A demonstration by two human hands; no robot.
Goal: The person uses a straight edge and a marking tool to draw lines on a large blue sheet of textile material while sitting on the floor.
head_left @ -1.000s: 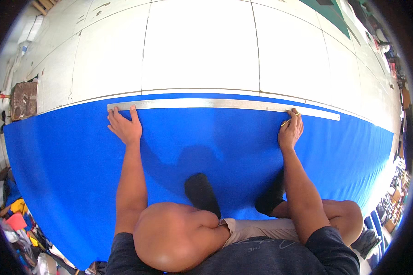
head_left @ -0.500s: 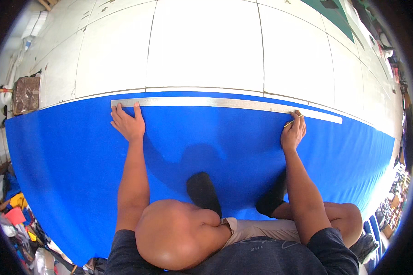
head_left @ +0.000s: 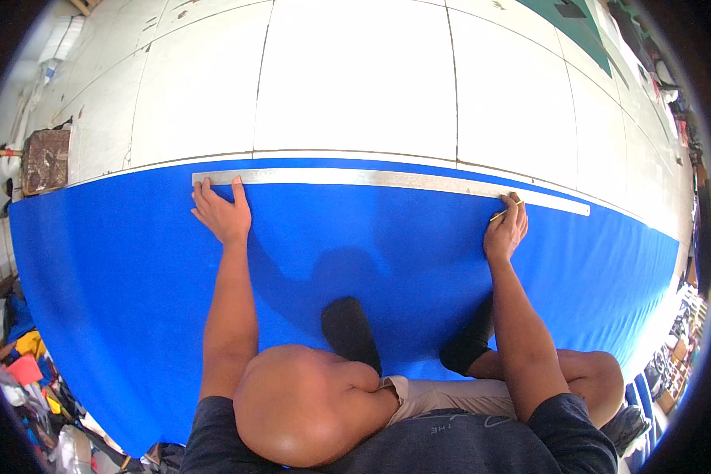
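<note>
A long metal ruler (head_left: 332,177) lies on the blue cloth (head_left: 134,261), nearly parallel to the cloth's far edge. My left hand (head_left: 223,215) presses on the ruler's left end, its thumb and fingers spread. Toward the other end, my right hand (head_left: 507,225) rests with its fingertips at the ruler's near edge. A thin yellow pencil (head_left: 498,215) is pinched in its curled fingers, and most of it is hidden by them. The ruler's right tip extends past my right hand.
My feet in black socks (head_left: 347,328) are on the cloth. White floor tiles (head_left: 355,79) stretch beyond it. A brown block (head_left: 47,162) sits by the far left corner. Assorted clutter (head_left: 31,371) lines the left side, and a green sheet (head_left: 581,28) lies far right.
</note>
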